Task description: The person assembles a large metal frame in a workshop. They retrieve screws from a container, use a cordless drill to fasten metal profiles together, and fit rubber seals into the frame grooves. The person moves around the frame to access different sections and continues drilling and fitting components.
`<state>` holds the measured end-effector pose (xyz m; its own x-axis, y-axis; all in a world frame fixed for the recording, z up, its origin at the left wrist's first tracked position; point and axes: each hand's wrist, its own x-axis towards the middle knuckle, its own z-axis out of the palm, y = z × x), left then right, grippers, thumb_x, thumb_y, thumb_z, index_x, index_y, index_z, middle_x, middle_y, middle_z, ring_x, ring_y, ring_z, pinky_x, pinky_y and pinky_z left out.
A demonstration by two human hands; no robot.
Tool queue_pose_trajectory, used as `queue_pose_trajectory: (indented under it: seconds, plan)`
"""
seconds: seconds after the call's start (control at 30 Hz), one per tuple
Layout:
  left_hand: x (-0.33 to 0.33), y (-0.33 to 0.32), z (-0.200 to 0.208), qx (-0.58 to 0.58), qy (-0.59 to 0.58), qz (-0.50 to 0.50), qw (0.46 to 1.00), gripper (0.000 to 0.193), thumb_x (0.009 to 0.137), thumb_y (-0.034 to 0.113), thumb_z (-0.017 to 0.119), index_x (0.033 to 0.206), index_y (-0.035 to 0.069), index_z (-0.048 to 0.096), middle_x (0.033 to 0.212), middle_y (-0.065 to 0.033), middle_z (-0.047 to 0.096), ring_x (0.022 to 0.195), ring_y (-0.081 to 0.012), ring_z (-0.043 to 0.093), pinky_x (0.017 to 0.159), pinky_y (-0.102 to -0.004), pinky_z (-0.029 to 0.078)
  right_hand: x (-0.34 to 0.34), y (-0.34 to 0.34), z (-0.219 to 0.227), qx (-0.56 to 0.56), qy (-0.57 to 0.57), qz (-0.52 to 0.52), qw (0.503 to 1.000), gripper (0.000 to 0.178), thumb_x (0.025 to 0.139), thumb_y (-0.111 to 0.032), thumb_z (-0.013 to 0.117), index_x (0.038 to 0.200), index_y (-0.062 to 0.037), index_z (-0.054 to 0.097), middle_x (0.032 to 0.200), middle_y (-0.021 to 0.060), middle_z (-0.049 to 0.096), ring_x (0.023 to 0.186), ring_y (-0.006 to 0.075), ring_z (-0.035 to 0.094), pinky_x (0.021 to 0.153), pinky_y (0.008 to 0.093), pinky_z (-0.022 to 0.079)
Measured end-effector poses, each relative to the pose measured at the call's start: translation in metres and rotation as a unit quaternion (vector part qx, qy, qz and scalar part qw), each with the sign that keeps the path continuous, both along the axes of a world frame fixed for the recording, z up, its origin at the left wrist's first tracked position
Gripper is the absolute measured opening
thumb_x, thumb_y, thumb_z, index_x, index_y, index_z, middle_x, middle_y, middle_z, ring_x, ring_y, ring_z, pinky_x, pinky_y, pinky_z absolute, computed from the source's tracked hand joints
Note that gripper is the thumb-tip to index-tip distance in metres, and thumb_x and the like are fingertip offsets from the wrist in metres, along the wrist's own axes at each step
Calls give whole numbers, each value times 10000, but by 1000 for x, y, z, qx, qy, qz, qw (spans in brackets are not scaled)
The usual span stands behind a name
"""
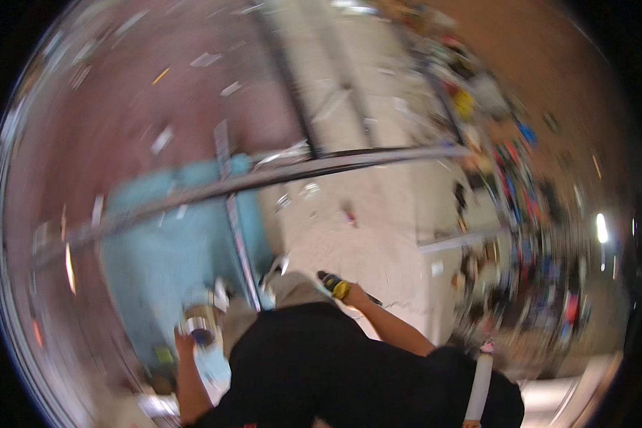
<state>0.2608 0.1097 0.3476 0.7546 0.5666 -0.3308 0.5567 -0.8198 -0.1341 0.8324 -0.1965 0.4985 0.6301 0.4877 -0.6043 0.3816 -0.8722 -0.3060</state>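
Motion blurs the whole head view. My right hand (pixel 355 294), in front of my body, is closed round a yellow-and-black hand tool (pixel 333 284); its exact kind is too smeared to make out. Low on the left, my left hand (pixel 185 338) is at a round, roll-like thing (pixel 201 324) with a tan body and a pale, shiny end. The fingers there are partly hidden, but they seem wrapped on its side. Below my torso show my light trousers (pixel 299 289).
A long metal bar (pixel 349 160) crosses ahead of me, with a thinner bar (pixel 239 239) running toward my feet. Light blue sheeting (pixel 171 250) lies at left beside a pale floor (pixel 357 228). Cluttered goods and tools (pixel 535 235) line the right side.
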Motion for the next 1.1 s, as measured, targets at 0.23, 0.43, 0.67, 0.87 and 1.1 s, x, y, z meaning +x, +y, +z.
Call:
queue_pose_trajectory:
  seconds: [0.23, 0.43, 0.67, 0.87, 1.1]
  plan:
    - [-50, -130, -53, -226, -217, 605, 732, 354, 956, 391, 529, 1013, 82, 693, 995, -232, 696, 966, -429, 658, 846, -489, 530, -19, 18, 11, 88, 60, 143, 984, 272, 839, -183, 738, 1017, 14, 677, 901, 174, 713, 811, 319, 682, 736, 397, 534]
    - [-45, -226, -67, -260, -201, 766, 552, 309, 923, 345, 605, 1111, 114, 686, 1107, -161, 708, 1056, -360, 664, 907, -444, 532, -38, 17, -22, 58, 24, 351, 934, 351, 842, -241, 773, 1032, 24, 643, 898, 153, 685, 816, 284, 663, 758, 388, 526]
    - [-9, -225, -154, -216, -243, 783, 530, 354, 857, 281, 650, 1176, 130, 672, 1172, -170, 677, 1092, -369, 638, 920, -468, 515, -17, 12, -35, -38, 0, 334, 942, 507, 902, -292, 749, 1245, 19, 542, 1162, 144, 625, 1061, 301, 595, 947, 408, 466]
    - [-34, -163, -264, -79, -213, 834, 504, 345, 799, 297, 708, 1070, 83, 723, 1071, -174, 704, 1009, -349, 674, 864, -455, 539, 25, -19, -66, -46, -79, 426, 900, 435, 896, -299, 760, 1183, 1, 630, 1172, 147, 665, 1046, 287, 641, 922, 388, 488]
    - [-38, -117, -322, -19, -134, 892, 431, 293, 803, 266, 686, 1001, 54, 723, 1080, -182, 676, 999, -342, 671, 853, -450, 547, 25, -38, -33, -149, -60, 339, 927, 433, 888, -298, 756, 1182, -8, 628, 1160, 141, 670, 1038, 281, 643, 911, 388, 493]
